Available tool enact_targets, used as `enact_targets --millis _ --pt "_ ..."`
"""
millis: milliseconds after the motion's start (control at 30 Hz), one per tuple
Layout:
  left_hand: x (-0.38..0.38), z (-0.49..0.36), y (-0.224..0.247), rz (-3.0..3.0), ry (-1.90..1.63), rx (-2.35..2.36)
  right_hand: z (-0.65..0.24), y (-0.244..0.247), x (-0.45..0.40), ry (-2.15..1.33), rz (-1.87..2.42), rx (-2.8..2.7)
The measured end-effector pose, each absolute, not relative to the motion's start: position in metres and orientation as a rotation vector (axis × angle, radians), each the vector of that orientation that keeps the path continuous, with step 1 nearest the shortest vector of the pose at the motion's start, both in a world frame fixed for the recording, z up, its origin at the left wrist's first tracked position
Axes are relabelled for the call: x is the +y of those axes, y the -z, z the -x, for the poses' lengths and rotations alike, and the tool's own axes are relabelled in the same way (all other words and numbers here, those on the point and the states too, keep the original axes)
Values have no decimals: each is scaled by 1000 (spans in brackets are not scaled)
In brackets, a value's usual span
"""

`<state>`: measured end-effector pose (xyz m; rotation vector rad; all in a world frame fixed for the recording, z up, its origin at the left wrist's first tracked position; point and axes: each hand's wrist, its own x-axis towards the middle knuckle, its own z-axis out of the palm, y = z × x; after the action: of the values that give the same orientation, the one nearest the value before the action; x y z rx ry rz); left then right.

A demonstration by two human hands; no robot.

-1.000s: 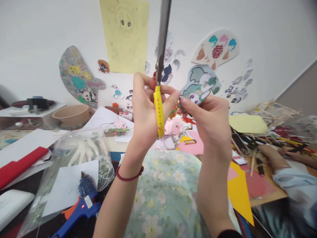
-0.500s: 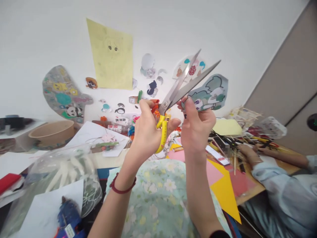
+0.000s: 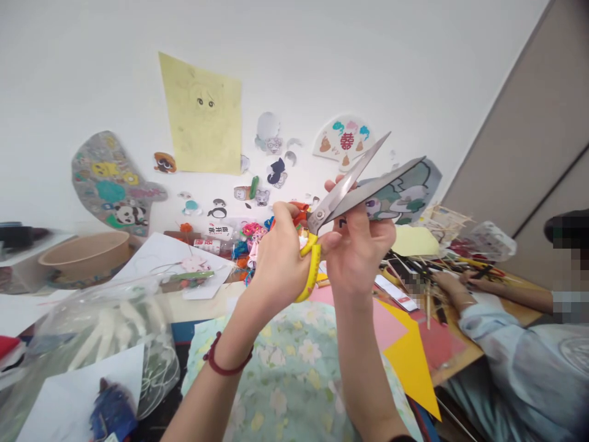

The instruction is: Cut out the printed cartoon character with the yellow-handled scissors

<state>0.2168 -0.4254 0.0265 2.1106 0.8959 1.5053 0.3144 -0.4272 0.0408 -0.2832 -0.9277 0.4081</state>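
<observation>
My left hand (image 3: 283, 261) grips a pair of scissors (image 3: 321, 215) by its yellow and orange handles, its blades spread and pointing up to the right. In my right hand (image 3: 359, 255) is a paper cutout (image 3: 409, 193) printed with a grey-green cartoon figure, pinched at its left part. The lower blade crosses in front of the cutout's upper side, so part of the picture is hidden. Whether the paper lies between the blades I cannot tell. Both hands are raised above a floral cloth (image 3: 294, 356), close together.
A yellow drawing sheet (image 3: 202, 132), a fan-shaped cutout (image 3: 345, 138) and several stickers hang on the wall. At left are a brown bowl (image 3: 85, 255), a plastic bag (image 3: 110, 319) and a blue glue gun (image 3: 113, 411). To the right, another person's arm (image 3: 497, 325) reaches over a cluttered table.
The scissors have come down and right, and their lower blade now overlaps the cutout. My left hand has moved closer to my right. The camera view has shifted slightly.
</observation>
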Motion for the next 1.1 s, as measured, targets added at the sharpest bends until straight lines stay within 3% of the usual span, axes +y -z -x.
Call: enact_targets --millis 1100 --pt "-424 -213 -27 -2135 -1506 867 -310 -39 -431 -496 228 -880"
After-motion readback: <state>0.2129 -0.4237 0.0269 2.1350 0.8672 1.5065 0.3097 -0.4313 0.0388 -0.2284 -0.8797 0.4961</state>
